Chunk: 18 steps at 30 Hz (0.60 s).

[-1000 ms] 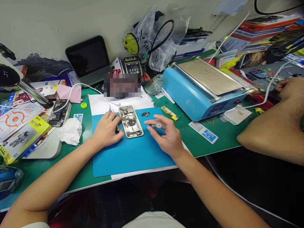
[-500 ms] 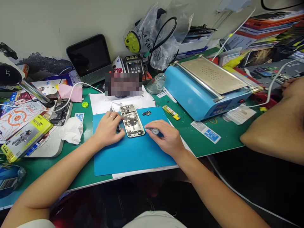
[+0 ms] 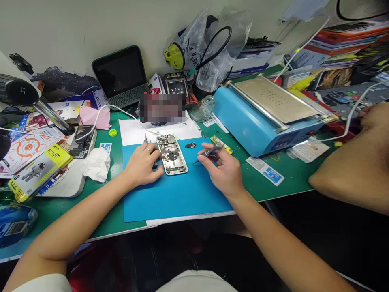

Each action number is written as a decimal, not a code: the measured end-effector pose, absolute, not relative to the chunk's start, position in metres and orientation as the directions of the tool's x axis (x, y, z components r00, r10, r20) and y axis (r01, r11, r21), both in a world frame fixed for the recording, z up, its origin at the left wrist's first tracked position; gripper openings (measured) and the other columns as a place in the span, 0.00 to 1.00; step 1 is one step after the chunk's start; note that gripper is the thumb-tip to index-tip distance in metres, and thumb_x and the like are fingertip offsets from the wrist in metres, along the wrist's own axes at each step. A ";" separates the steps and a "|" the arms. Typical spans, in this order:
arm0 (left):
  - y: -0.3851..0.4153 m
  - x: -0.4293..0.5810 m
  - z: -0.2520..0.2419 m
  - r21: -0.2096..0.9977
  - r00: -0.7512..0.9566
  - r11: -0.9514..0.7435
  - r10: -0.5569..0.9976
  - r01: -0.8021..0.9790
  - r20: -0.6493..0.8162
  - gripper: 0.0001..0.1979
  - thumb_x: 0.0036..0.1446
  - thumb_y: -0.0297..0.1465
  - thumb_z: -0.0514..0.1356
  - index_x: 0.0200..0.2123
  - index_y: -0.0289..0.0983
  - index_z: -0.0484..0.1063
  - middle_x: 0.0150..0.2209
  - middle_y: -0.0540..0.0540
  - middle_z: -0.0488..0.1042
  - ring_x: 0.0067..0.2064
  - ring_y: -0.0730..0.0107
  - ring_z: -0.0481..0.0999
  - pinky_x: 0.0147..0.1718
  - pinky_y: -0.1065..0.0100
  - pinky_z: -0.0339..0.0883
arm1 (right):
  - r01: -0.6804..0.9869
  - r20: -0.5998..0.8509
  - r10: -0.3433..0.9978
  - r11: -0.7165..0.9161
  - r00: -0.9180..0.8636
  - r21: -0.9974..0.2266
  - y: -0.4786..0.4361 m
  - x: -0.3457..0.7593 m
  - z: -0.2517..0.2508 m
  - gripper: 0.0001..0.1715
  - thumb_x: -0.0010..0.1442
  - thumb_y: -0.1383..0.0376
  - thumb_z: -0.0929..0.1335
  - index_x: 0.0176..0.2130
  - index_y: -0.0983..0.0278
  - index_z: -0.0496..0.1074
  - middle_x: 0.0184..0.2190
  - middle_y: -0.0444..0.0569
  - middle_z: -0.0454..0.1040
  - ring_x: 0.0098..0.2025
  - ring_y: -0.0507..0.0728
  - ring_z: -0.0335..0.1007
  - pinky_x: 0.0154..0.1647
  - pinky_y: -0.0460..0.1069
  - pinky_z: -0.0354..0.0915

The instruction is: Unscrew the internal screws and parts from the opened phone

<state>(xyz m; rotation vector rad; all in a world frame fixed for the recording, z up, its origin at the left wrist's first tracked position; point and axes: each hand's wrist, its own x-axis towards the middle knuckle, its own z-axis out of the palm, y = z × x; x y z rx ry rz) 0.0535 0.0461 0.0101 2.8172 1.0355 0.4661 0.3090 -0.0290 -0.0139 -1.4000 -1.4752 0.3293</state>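
Note:
An opened phone (image 3: 172,155) with its inner parts bare lies face up on the blue mat (image 3: 179,198). At its left edge my left hand (image 3: 144,165) rests, fingers curled and touching the frame. Thin metal tool tips (image 3: 146,138) stick out beyond that hand, the rest mostly covered by it. To the right of the phone, my right hand (image 3: 223,168) is closed on a grey screwdriver (image 3: 212,149), held slanted with its thin tip down to the left, apart from the phone. A small dark phone part (image 3: 191,145) lies on the mat between phone and screwdriver.
A blue heating-plate machine (image 3: 243,121) stands at the right, beside a glass jar (image 3: 203,109). Crumpled tissue (image 3: 96,164), another opened phone (image 3: 82,142) and a yellow battery box (image 3: 41,170) sit left. Another person's arm (image 3: 352,170) leans in at right.
My right hand has moved right, away from the phone. The screwdriver has gone from upright, its cap end facing me, to slanted. My left hand stays beside the phone; the view has shifted slightly.

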 end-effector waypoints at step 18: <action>0.046 0.057 0.016 0.210 0.726 -0.744 0.666 0.634 0.170 0.17 0.64 0.45 0.56 0.41 0.36 0.70 0.46 0.40 0.70 0.45 0.57 0.68 0.47 0.56 0.66 | 0.269 0.753 0.533 0.845 -0.385 -0.461 0.029 0.292 0.051 0.42 0.62 0.73 0.71 0.67 0.52 0.54 0.44 0.49 0.78 0.42 0.56 0.80 0.40 0.50 0.80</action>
